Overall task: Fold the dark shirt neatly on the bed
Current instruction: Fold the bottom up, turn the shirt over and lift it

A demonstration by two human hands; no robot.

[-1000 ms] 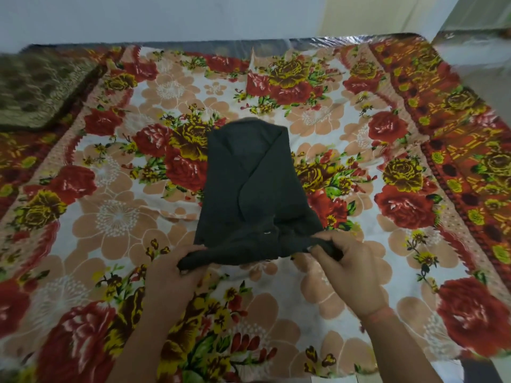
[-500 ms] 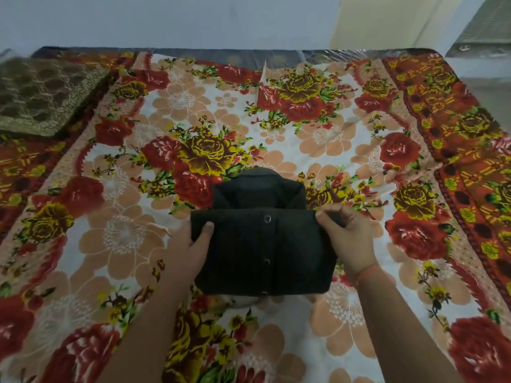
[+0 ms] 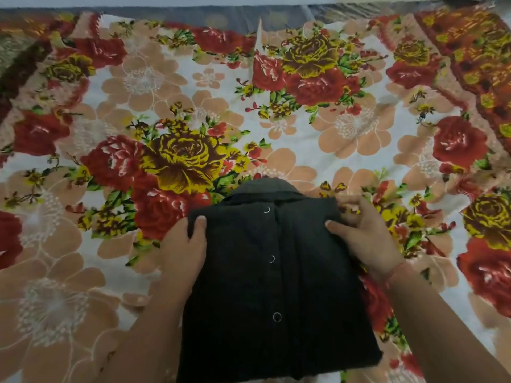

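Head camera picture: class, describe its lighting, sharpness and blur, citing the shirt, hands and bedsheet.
Head view: soft, even light, no hard shadows or glare on the floral bedsheet; head view: the dark shirt reads almost black, folds barely visible, only its buttons glinting; head view: slightly soft throughout, the left hand and right hand smeared at their edges, the sheet's far corners blurriest.

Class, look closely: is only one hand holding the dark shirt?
No, the left hand and the right hand both grip the dark shirt.
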